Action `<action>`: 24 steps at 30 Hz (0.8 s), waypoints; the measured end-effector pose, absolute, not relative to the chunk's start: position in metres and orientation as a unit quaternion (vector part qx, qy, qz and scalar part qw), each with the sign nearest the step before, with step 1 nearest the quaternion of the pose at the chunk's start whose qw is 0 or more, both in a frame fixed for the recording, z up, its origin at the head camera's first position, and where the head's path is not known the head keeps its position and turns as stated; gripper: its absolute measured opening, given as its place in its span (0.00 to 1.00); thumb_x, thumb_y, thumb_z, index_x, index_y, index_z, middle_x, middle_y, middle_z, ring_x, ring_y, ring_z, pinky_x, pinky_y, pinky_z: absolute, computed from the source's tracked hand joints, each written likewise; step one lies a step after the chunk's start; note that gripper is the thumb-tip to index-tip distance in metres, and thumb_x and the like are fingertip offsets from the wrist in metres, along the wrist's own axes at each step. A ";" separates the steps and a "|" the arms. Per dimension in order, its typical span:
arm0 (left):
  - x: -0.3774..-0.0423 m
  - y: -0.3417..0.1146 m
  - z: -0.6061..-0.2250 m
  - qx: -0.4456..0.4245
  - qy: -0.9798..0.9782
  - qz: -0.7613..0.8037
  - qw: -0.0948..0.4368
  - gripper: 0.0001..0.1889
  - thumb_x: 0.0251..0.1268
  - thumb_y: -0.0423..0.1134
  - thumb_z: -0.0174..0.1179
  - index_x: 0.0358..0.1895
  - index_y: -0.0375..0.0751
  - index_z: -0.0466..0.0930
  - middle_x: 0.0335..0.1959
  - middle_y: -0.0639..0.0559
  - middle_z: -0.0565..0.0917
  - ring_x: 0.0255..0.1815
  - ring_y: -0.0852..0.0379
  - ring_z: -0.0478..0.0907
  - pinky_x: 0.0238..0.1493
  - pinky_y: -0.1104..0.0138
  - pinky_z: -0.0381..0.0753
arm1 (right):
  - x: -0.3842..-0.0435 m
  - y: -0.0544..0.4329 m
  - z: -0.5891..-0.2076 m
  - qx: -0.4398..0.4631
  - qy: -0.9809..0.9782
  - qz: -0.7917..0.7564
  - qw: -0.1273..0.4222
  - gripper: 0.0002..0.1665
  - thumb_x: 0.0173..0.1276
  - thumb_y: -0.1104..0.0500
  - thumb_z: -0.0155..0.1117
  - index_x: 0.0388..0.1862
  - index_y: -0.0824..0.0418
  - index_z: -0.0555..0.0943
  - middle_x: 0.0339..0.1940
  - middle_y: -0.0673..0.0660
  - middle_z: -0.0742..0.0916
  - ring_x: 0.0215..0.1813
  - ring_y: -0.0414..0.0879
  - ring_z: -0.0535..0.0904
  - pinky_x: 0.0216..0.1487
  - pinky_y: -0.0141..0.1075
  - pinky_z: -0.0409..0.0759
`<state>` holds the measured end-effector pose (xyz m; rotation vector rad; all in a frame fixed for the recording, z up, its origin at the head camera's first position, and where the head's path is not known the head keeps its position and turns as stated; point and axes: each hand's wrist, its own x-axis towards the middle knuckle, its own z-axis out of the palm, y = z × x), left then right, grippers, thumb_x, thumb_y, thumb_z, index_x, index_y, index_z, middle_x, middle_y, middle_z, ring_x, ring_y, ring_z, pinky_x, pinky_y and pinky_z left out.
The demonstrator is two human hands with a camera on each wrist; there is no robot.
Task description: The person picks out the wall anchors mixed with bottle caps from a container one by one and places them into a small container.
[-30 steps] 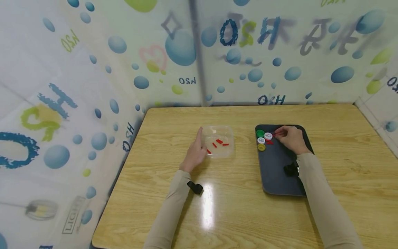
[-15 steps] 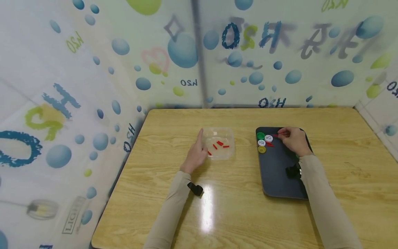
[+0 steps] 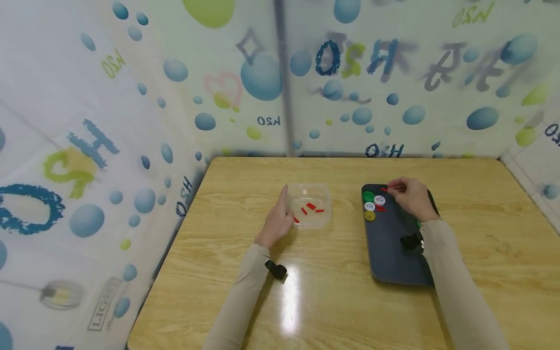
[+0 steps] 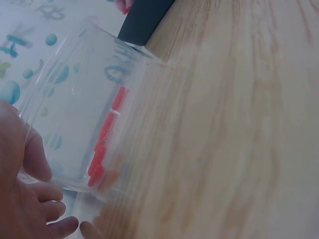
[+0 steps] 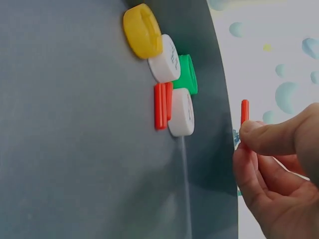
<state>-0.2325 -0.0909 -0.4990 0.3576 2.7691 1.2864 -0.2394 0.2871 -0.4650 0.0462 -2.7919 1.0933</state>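
Observation:
My right hand pinches a short red stick between thumb and fingertips, over the far edge of the dark grey tray. Beside it in the tray's far left corner lie a green cap, two white caps with dark markings, and a yellow cap. Two more red sticks lie side by side against the nearer white cap. My left hand holds the left side of a clear plastic container, its index finger straight along the wall. Several red sticks lie inside.
Both containers stand on a wooden table, the tray to the right of the clear one. A patterned wall rises behind the table's far edge. Something green shows partly beside my right wrist.
My right hand has moved a little away from me with the red stick, toward the tray's far edge. My left hand stays at the container. The head view has tilted slightly upward.

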 end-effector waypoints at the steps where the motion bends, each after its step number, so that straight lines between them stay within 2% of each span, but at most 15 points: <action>1: -0.232 -0.091 -0.499 0.115 0.900 0.419 0.033 0.40 0.73 0.33 0.44 0.84 0.47 0.37 0.64 0.31 0.77 0.31 0.51 0.70 0.45 0.57 0.74 | -0.240 0.286 -0.465 0.019 -0.928 0.364 0.075 0.12 0.73 0.64 0.61 0.50 0.70 0.83 0.45 0.70 0.87 0.44 0.60 0.84 0.38 0.29 0.77; 3: -0.233 -0.091 -0.499 0.115 0.899 0.421 0.034 0.40 0.73 0.32 0.44 0.84 0.46 0.37 0.79 0.40 0.62 0.40 0.48 0.73 0.53 0.56 0.72 | -0.241 0.285 -0.465 0.028 -0.927 0.364 0.083 0.11 0.73 0.65 0.62 0.49 0.70 0.83 0.44 0.70 0.87 0.43 0.60 0.84 0.36 0.26 0.75; 4: -0.232 -0.091 -0.499 0.116 0.898 0.423 0.036 0.40 0.73 0.32 0.44 0.84 0.48 0.36 0.82 0.43 0.55 0.40 0.48 0.72 0.56 0.56 0.71 | -0.241 0.283 -0.465 0.033 -0.927 0.363 0.087 0.11 0.72 0.65 0.62 0.48 0.71 0.83 0.44 0.71 0.87 0.42 0.60 0.84 0.35 0.24 0.75; 5: -0.232 -0.091 -0.499 0.116 0.896 0.426 0.038 0.40 0.74 0.33 0.44 0.84 0.49 0.36 0.83 0.45 0.53 0.44 0.48 0.73 0.58 0.55 0.70 | -0.241 0.282 -0.464 0.039 -0.926 0.364 0.091 0.11 0.72 0.66 0.63 0.48 0.71 0.83 0.44 0.71 0.87 0.42 0.59 0.84 0.34 0.23 0.74; 7: -0.232 -0.092 -0.499 0.117 0.893 0.433 0.040 0.41 0.74 0.33 0.44 0.84 0.51 0.35 0.84 0.45 0.52 0.36 0.48 0.71 0.56 0.55 0.71 | -0.241 0.277 -0.463 0.050 -0.924 0.366 0.098 0.10 0.71 0.66 0.63 0.47 0.71 0.84 0.43 0.71 0.88 0.40 0.59 0.84 0.33 0.21 0.74; 10: -0.233 -0.093 -0.499 0.120 0.892 0.433 0.038 0.41 0.74 0.33 0.45 0.84 0.51 0.35 0.83 0.44 0.54 0.31 0.51 0.68 0.55 0.55 0.71 | -0.240 0.269 -0.460 0.065 -0.920 0.373 0.105 0.10 0.71 0.66 0.64 0.47 0.71 0.84 0.42 0.70 0.88 0.40 0.59 0.85 0.33 0.20 0.74; 12: -0.232 -0.093 -0.500 0.121 0.893 0.431 0.036 0.41 0.74 0.33 0.45 0.84 0.49 0.35 0.82 0.42 0.55 0.30 0.50 0.68 0.55 0.54 0.71 | -0.239 0.265 -0.458 0.076 -0.916 0.377 0.111 0.10 0.71 0.66 0.64 0.47 0.71 0.84 0.42 0.70 0.88 0.40 0.59 0.85 0.35 0.19 0.74; 19: -0.234 -0.094 -0.502 0.125 0.896 0.426 0.034 0.40 0.74 0.33 0.45 0.84 0.46 0.36 0.83 0.44 0.53 0.42 0.46 0.71 0.66 0.53 0.69 | -0.242 0.246 -0.453 0.096 -0.912 0.384 0.105 0.11 0.72 0.65 0.64 0.49 0.71 0.84 0.43 0.70 0.88 0.43 0.61 0.86 0.37 0.16 0.72; 24: -0.235 -0.094 -0.503 0.123 0.896 0.424 0.031 0.41 0.73 0.32 0.45 0.84 0.45 0.37 0.82 0.42 0.56 0.38 0.46 0.71 0.62 0.53 0.70 | -0.244 0.231 -0.449 0.097 -0.912 0.390 0.082 0.11 0.72 0.65 0.64 0.49 0.70 0.84 0.44 0.69 0.88 0.43 0.60 0.86 0.38 0.21 0.77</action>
